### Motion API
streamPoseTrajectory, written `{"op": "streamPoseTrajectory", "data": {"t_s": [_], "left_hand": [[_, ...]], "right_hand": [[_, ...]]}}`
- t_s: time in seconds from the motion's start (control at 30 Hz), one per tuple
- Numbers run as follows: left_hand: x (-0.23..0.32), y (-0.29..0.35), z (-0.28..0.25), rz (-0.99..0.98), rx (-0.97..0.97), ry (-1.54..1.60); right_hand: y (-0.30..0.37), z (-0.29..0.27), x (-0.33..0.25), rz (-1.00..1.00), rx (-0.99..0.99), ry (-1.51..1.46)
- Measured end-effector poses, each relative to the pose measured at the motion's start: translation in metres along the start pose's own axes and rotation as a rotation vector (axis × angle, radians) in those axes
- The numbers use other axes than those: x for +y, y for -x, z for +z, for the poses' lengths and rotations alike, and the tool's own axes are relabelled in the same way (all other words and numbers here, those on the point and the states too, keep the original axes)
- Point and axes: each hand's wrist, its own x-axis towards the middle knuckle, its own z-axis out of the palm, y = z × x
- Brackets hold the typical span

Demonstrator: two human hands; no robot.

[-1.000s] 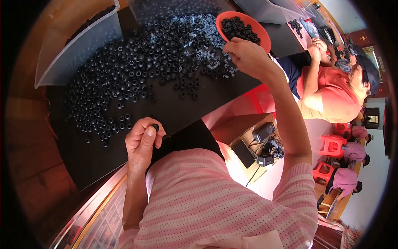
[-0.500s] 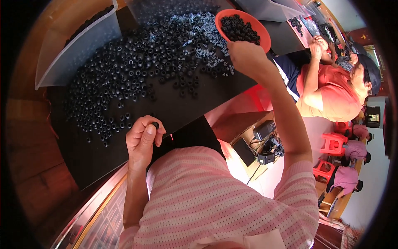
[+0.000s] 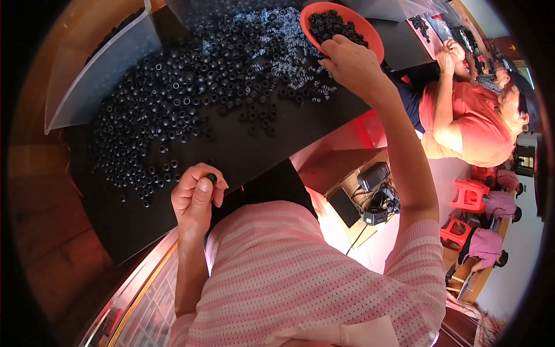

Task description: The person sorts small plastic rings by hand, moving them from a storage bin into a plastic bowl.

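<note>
My left hand (image 3: pixel 195 198) is closed near the table's front edge, with a small round black cap (image 3: pixel 211 178) pinched between thumb and curled fingers. At the far right, my right hand (image 3: pixel 354 66) reaches over the near rim of an orange bowl (image 3: pixel 370 36) of black parts (image 3: pixel 335 28). Its thumb and forefinger look apart, and nothing shows between them; the other fingers are partly hidden. Many loose black hollow caps (image 3: pixel 173 95) are spread over the dark table, and a heap of small silvery coil springs (image 3: pixel 283 55) lies left of the bowl.
A translucent plastic bin (image 3: pixel 101 72) stands at the left edge of the black table (image 3: pixel 243 153), with other bins behind. Below the table's right side, a cardboard box (image 3: pixel 347 217) holds cables and black adapters. A co-worker in an orange top (image 3: pixel 477 124) sits at the right.
My right hand has moved from the bowl's near rim farther over the bowl, and its fingers have spread. My left hand still holds the cap. The whole view has shifted slightly.
</note>
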Motion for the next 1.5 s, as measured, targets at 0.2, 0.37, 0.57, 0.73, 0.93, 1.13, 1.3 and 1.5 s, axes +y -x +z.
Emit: {"op": "streamPoseTrajectory", "data": {"t_s": [0.2,0.37,0.57,0.73,0.93,1.13,1.3,1.5], "left_hand": [[-0.001,0.002,0.001,0.005,0.046,-0.008],[-0.003,0.002,-0.001,0.026,0.013,-0.007],[-0.002,0.001,0.0,0.015,0.0,-0.006],[-0.001,0.003,0.002,0.002,0.027,0.013],[-0.002,0.001,-0.001,0.016,0.018,0.012],[0.0,0.001,0.0,0.011,0.004,0.0],[-0.003,0.002,-0.001,0.033,-0.003,0.019],[-0.004,0.002,-0.003,0.05,-0.031,0.009]], "right_hand": [[-0.006,0.009,0.002,-0.045,-0.002,0.08],[-0.001,0.017,-0.01,-0.105,0.042,0.066],[0.003,0.012,-0.009,-0.077,0.052,-0.011],[0.001,0.016,0.009,-0.058,0.063,0.044],[0.004,0.008,0.002,-0.085,0.116,-0.019],[0.004,0.021,-0.019,-0.196,0.035,-0.036],[0.002,0.012,-0.015,-0.191,-0.026,-0.179],[0.014,-0.001,0.005,-0.089,0.035,-0.181]]}}
